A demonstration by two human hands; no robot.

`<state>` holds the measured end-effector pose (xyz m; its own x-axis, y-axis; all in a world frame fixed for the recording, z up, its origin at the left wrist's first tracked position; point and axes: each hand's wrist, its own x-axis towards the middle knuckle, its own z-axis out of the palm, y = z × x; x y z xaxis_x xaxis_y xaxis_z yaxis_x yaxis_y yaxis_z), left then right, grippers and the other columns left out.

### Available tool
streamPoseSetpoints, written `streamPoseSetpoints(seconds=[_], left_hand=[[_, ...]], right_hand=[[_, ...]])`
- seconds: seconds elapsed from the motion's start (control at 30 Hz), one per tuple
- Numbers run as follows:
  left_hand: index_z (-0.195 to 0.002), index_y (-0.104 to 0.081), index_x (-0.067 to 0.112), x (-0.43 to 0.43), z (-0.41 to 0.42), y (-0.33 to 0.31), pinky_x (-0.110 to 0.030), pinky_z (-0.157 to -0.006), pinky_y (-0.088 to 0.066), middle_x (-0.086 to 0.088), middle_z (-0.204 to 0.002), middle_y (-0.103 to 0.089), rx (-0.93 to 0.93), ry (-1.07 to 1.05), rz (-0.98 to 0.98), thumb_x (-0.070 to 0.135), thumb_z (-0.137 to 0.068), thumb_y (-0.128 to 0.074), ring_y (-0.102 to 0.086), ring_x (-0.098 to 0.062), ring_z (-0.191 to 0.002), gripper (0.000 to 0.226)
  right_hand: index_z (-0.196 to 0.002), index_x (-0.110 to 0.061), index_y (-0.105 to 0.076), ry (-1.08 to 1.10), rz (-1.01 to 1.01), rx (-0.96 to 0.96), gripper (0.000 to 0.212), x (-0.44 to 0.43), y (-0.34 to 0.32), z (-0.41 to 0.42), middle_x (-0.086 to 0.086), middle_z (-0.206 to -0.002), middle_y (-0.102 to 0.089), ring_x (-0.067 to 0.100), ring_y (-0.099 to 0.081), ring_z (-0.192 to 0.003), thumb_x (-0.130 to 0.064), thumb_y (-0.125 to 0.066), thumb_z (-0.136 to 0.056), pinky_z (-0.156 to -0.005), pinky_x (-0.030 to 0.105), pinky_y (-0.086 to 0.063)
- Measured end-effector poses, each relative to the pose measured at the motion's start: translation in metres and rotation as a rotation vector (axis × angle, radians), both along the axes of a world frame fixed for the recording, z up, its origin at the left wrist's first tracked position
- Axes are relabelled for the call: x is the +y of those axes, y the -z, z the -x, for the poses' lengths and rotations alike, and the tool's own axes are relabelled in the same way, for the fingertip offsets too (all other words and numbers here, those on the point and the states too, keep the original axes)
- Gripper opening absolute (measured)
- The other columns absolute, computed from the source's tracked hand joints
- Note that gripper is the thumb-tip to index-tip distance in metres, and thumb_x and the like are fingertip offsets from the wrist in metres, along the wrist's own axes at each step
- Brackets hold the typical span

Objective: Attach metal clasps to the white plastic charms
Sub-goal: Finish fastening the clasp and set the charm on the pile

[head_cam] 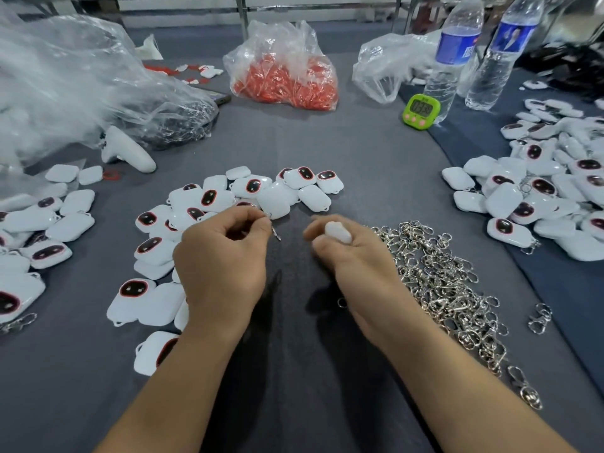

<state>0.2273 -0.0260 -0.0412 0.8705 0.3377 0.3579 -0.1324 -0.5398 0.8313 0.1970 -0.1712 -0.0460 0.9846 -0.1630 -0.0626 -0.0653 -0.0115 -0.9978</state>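
My left hand (225, 256) is curled in the middle of the table and pinches a small metal clasp (276, 233) that sticks out to the right of its fingertips. My right hand (346, 253), a little apart to the right, grips a white plastic charm (338, 232); most of the charm is hidden in the fingers. A loose heap of white charms with dark red-rimmed faces (228, 197) lies just behind and left of the hands. A pile of silver metal clasps (447, 282) spreads out right of my right hand.
More white charms lie at the far left (42, 223) and in a big heap at the right (549, 191). Behind stand a bag of red parts (287, 80), clear plastic bags (65, 86), a white controller (127, 152), a green timer (421, 111) and two water bottles (454, 57).
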Motion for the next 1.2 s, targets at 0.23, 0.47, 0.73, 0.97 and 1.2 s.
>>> streamPoseSetpoints(seconds=[0.23, 0.47, 0.73, 0.97, 1.2], left_hand=[[-0.086, -0.077, 0.038, -0.014, 0.013, 0.003, -0.038, -0.071, -0.052, 0.012, -0.079, -0.072, 0.048, 0.203, -0.497, 0.035, -0.080, -0.078, -0.063, -0.019, -0.078, 0.006], [-0.079, -0.078, 0.038, -0.014, 0.010, 0.002, -0.012, -0.068, -0.050, 0.030, -0.073, -0.069, 0.176, 0.349, -0.141, 0.026, -0.079, -0.079, -0.064, 0.008, -0.074, 0.012], [-0.080, -0.081, 0.031, -0.013, 0.006, 0.004, -0.017, -0.070, -0.054, 0.021, -0.073, -0.074, 0.239, 0.389, 0.051, 0.024, -0.080, -0.082, -0.070, 0.006, -0.071, 0.007], [-0.078, -0.081, 0.031, -0.009, 0.003, 0.001, -0.027, -0.077, -0.058, 0.013, -0.075, -0.077, 0.319, 0.498, 0.159, 0.014, -0.081, -0.079, -0.074, -0.004, -0.076, 0.017], [-0.075, -0.081, 0.032, -0.009, 0.006, -0.004, -0.015, -0.069, -0.056, 0.013, -0.074, -0.076, 0.266, 0.535, 0.123, 0.011, -0.078, -0.079, -0.073, -0.003, -0.073, 0.021]], right_hand=[[-0.084, -0.027, -0.071, 0.241, 0.223, -0.176, 0.033, -0.022, 0.002, -0.008, -0.004, -0.069, -0.064, 0.008, -0.049, -0.055, 0.002, -0.057, -0.087, -0.051, 0.027, -0.042], [-0.078, -0.026, -0.075, 0.066, 0.503, -0.179, 0.017, -0.014, 0.000, -0.003, -0.016, -0.069, -0.069, 0.001, -0.063, -0.067, -0.010, -0.075, -0.085, -0.060, 0.011, -0.046], [-0.074, -0.024, -0.073, 0.040, 0.536, -0.146, 0.017, -0.019, -0.002, -0.002, -0.016, -0.062, -0.065, 0.001, -0.057, -0.060, -0.014, -0.074, -0.088, -0.056, 0.012, -0.042], [-0.072, -0.020, -0.070, 0.028, 0.479, -0.217, 0.021, -0.022, -0.002, -0.004, -0.018, -0.057, -0.059, 0.000, -0.053, -0.058, -0.007, -0.071, -0.089, -0.055, 0.010, -0.039], [-0.074, -0.021, -0.072, -0.043, 0.433, -0.216, 0.021, -0.025, -0.002, -0.005, -0.018, -0.056, -0.059, 0.001, -0.054, -0.056, -0.006, -0.070, -0.089, -0.055, 0.010, -0.039]])
